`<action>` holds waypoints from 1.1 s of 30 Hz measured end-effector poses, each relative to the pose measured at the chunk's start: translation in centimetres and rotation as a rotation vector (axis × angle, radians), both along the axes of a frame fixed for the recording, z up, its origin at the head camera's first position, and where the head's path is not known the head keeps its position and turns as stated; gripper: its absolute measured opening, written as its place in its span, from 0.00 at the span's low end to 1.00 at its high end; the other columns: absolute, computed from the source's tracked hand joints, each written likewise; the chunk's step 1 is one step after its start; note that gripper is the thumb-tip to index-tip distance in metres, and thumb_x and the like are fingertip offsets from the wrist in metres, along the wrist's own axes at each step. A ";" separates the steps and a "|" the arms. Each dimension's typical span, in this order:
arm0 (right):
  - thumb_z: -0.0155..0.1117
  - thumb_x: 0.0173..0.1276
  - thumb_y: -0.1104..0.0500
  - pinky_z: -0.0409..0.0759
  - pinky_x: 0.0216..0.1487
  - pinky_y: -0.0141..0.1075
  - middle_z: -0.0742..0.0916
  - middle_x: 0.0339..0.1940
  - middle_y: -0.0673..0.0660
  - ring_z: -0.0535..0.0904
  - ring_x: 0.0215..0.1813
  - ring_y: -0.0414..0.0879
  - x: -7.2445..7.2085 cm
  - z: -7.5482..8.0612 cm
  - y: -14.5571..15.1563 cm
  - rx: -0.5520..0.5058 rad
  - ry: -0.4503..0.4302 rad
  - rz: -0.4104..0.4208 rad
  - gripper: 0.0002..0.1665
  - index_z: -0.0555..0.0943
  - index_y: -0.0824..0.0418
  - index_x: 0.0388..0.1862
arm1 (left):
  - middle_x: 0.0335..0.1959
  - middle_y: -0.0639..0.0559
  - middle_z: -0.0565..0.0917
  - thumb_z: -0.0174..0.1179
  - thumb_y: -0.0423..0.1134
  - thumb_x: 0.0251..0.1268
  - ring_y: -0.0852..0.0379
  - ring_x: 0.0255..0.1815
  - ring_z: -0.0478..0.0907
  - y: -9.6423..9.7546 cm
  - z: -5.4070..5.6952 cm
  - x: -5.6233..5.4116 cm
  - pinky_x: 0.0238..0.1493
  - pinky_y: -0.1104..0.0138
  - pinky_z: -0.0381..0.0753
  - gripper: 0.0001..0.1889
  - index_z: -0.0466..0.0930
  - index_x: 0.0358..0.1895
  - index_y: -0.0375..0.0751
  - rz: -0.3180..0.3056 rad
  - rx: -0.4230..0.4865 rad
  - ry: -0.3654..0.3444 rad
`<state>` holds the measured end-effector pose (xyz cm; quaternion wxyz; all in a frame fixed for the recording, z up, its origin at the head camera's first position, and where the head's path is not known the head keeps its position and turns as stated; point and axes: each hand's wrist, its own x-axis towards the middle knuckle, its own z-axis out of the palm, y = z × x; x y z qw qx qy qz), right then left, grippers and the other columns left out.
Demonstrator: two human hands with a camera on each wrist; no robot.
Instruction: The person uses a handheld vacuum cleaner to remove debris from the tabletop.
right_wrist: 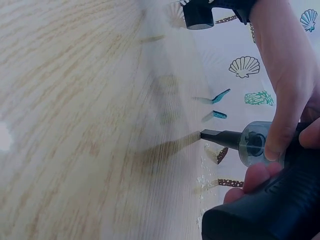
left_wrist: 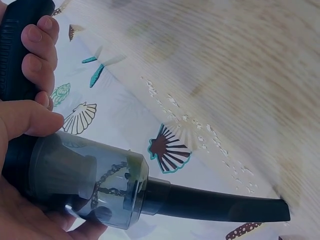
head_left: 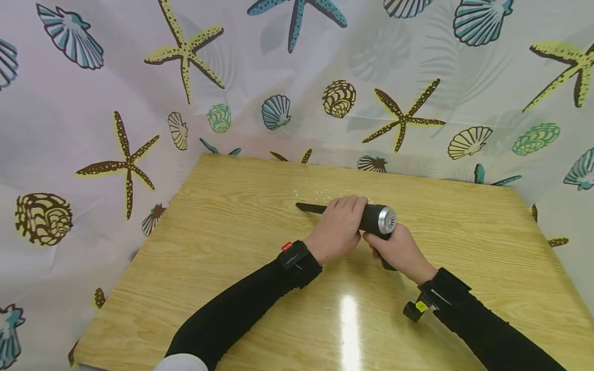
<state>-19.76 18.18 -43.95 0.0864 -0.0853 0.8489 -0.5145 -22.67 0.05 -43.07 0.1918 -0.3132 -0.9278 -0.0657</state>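
A black handheld vacuum cleaner with a silver end cap is held over the table. My left hand grips its body around the clear dust cup, thumb and fingers on either side. The right hand is wrapped around the handle, which slants down from the body. A long black crevice nozzle extends from the cup, its tip pointing left in the head view. Small white scraps lie scattered on the wood just beyond the nozzle.
The light wooden table spreads out around both hands. Behind it and along its sides hangs a white cloth printed with shells and starfish. A small black camera hangs at the right wrist strap.
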 end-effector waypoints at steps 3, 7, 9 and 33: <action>0.64 0.71 0.55 0.81 0.30 0.40 0.81 0.25 0.62 0.81 0.27 0.57 0.1 -0.1 0.0 0.000 -0.007 -0.007 0.21 0.74 0.67 0.55 | 0.59 0.48 0.78 0.63 0.40 0.63 0.53 0.63 0.75 0.1 -0.1 -0.1 0.69 0.58 0.72 0.28 0.67 0.65 0.41 -0.002 0.006 0.006; 0.64 0.71 0.55 0.80 0.29 0.40 0.81 0.26 0.62 0.81 0.28 0.57 0.2 -0.1 0.1 0.009 -0.004 -0.017 0.21 0.74 0.67 0.55 | 0.59 0.48 0.78 0.63 0.40 0.64 0.52 0.63 0.75 0.2 -0.1 -0.1 0.69 0.57 0.71 0.27 0.67 0.65 0.41 -0.011 0.013 0.007; 0.64 0.71 0.55 0.80 0.29 0.40 0.81 0.26 0.63 0.81 0.28 0.56 0.3 -0.1 0.2 0.013 0.000 -0.020 0.21 0.74 0.67 0.55 | 0.59 0.48 0.78 0.62 0.40 0.64 0.52 0.63 0.75 0.3 -0.1 0.0 0.69 0.57 0.71 0.27 0.67 0.66 0.40 -0.015 0.013 0.004; 0.65 0.71 0.53 0.80 0.33 0.39 0.82 0.27 0.62 0.81 0.28 0.53 0.4 0.1 0.7 0.043 0.021 -0.033 0.25 0.73 0.66 0.59 | 0.60 0.48 0.77 0.61 0.41 0.66 0.53 0.65 0.74 0.8 -0.2 -0.6 0.71 0.58 0.70 0.28 0.66 0.67 0.40 -0.047 0.022 -0.020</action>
